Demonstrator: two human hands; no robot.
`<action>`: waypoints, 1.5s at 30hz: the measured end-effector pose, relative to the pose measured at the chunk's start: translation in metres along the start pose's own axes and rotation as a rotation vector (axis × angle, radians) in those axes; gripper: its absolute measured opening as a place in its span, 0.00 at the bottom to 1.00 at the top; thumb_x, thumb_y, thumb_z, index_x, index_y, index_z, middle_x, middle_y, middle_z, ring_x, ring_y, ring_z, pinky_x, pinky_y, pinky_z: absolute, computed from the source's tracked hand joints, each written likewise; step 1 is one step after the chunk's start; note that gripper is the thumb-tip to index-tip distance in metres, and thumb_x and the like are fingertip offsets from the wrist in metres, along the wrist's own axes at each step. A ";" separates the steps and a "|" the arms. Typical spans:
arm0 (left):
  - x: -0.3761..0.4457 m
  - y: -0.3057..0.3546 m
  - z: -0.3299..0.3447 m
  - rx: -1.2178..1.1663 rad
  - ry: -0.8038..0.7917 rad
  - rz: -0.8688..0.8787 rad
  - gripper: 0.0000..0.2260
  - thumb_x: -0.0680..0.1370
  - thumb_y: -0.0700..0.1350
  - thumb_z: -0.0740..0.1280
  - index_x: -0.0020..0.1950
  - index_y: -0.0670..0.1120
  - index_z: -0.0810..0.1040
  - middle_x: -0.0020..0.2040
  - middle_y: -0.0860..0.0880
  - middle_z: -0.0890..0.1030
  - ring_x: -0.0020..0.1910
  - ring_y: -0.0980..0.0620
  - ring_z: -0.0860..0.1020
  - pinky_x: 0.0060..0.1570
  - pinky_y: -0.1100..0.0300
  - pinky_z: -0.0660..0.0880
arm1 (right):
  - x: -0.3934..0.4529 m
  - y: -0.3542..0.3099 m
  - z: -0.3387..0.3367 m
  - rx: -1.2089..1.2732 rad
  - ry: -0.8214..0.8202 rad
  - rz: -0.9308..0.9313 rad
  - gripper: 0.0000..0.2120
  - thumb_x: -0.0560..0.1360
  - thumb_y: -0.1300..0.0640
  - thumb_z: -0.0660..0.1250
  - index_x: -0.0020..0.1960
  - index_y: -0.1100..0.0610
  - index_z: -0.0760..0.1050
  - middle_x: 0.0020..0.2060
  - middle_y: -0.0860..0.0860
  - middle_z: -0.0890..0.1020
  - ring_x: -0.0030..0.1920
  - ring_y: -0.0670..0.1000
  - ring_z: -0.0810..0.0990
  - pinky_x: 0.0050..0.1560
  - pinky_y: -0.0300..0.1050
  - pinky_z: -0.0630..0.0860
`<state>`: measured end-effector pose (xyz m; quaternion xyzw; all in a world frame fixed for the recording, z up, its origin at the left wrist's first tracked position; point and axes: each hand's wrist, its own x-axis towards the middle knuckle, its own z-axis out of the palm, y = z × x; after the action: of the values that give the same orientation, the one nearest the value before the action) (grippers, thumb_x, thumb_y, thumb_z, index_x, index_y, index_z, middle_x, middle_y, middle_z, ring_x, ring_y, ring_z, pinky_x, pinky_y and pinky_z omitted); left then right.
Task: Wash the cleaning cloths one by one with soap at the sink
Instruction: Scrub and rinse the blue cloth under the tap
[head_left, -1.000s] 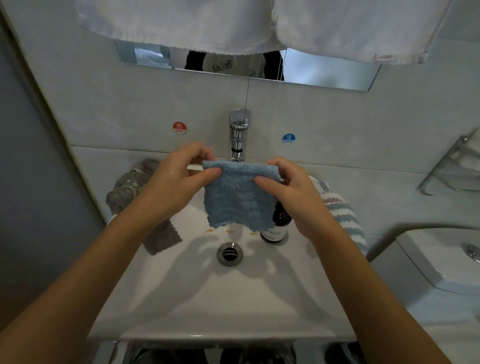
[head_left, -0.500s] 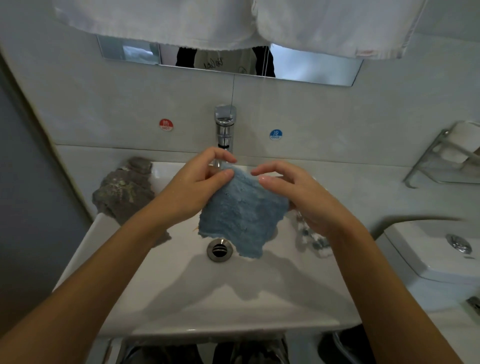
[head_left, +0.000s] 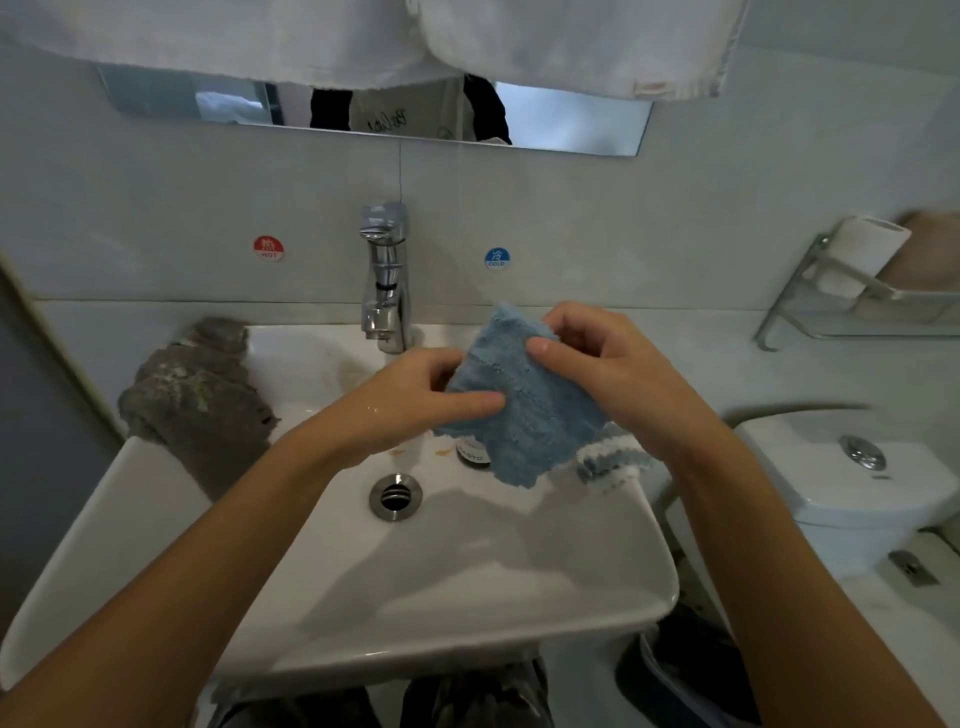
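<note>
Blue cloth (head_left: 524, 410) over white sink (head_left: 467, 613) — left hand (head_left: 410, 405), right hand (head_left: 597, 369), both grips pinching it

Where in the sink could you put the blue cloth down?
The basin is bare in front of the drain. It is crowded further back: a brown cloth on the left rim, a striped cloth and a bottle on the right.

Three cloths (head_left: 524, 410), perhaps; one bottle (head_left: 471, 454).
</note>
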<state>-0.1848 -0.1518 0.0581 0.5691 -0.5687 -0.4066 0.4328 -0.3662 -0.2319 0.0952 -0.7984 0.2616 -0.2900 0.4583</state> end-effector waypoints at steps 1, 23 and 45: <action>0.003 -0.002 0.004 0.018 0.007 -0.001 0.13 0.73 0.48 0.72 0.56 0.47 0.80 0.51 0.51 0.84 0.50 0.56 0.82 0.49 0.62 0.79 | -0.002 0.003 -0.005 -0.002 0.044 -0.005 0.08 0.80 0.60 0.63 0.42 0.58 0.72 0.34 0.50 0.76 0.35 0.44 0.74 0.35 0.35 0.71; 0.059 -0.042 0.141 -0.127 0.310 -0.037 0.13 0.76 0.34 0.68 0.54 0.52 0.78 0.55 0.55 0.76 0.60 0.48 0.76 0.57 0.54 0.78 | -0.045 0.132 -0.058 -0.016 0.448 0.268 0.16 0.81 0.66 0.56 0.57 0.47 0.74 0.42 0.55 0.80 0.40 0.49 0.79 0.36 0.41 0.76; 0.062 -0.057 0.127 0.706 0.175 0.076 0.39 0.77 0.61 0.65 0.80 0.51 0.47 0.80 0.51 0.42 0.78 0.52 0.47 0.72 0.54 0.58 | -0.041 0.167 -0.048 -0.515 0.243 0.048 0.31 0.80 0.40 0.55 0.79 0.52 0.56 0.77 0.43 0.54 0.75 0.41 0.53 0.70 0.30 0.50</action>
<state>-0.2882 -0.2185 -0.0324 0.6946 -0.6556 -0.1188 0.2713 -0.4540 -0.3056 -0.0415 -0.8415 0.3984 -0.2967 0.2124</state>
